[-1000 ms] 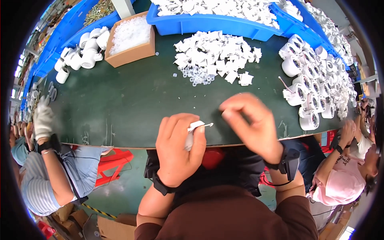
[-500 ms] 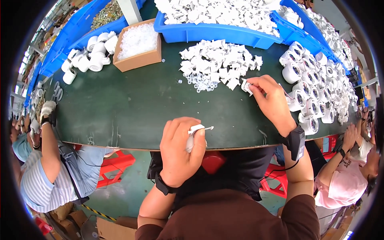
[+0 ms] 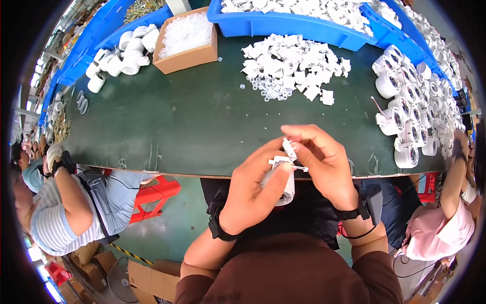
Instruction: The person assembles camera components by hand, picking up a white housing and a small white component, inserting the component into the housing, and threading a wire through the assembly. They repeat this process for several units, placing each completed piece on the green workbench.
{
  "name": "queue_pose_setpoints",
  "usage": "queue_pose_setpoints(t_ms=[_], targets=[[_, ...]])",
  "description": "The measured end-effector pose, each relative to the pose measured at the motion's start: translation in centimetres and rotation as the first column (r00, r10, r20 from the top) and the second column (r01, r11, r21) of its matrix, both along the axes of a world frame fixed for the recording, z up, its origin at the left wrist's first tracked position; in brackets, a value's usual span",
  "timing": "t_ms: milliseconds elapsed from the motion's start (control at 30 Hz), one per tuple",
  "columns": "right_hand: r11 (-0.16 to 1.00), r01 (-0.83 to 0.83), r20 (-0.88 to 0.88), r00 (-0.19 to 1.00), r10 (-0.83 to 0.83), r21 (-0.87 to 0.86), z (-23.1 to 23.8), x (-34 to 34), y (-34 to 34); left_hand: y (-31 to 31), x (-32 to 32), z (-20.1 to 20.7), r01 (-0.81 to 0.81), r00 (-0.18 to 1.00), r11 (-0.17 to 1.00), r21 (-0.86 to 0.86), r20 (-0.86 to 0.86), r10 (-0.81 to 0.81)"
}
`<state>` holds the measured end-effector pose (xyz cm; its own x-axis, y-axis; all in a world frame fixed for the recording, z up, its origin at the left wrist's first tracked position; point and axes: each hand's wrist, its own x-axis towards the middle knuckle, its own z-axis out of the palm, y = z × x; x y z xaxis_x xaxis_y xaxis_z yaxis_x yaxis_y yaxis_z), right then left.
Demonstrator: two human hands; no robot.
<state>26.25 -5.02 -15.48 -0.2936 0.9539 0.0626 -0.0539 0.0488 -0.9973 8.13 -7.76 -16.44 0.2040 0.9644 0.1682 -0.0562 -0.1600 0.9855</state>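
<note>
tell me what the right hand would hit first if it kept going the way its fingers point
Probably the small white plastic clip already pinched by the right hand, then the left hand gripping the white cylindrical housing; depth is unclear.

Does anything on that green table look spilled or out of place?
Slightly. A few tiny clear rings lie scattered loose on the green table beside the pile of white clips, and one bead sits alone near the cardboard box. Nothing looks broken.
</note>
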Motion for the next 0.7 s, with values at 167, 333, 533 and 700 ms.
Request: queue_pose_setpoints(t_ms=[167,333,533,700], targets=[[0.994,-0.106,-0.009,0.994,0.106,0.023,0.7,-0.1,0.1,0.0,-0.4,0.1,-0.073,0.996,0.99,0.12,-0.04,0.078],[0.994,-0.109,-0.155,0.982,0.108,0.007,0.0,-0.5,0.3,-0.6,-0.8,0.4,-0.116,0.981,0.988,0.104,-0.142,0.13],[0.993,-0.112,-0.076,0.991,0.114,0.034,0.5,-1.0,0.2,0.0,-1.1,0.0,-0.123,0.962,0.952,0.282,-0.2,0.183],[0.972,-0.188,-0.181,0.97,0.161,-0.143,0.3,-0.5,0.5,0.0,-1.3,0.1,-0.099,0.959,0.936,0.339,-0.218,0.18]])
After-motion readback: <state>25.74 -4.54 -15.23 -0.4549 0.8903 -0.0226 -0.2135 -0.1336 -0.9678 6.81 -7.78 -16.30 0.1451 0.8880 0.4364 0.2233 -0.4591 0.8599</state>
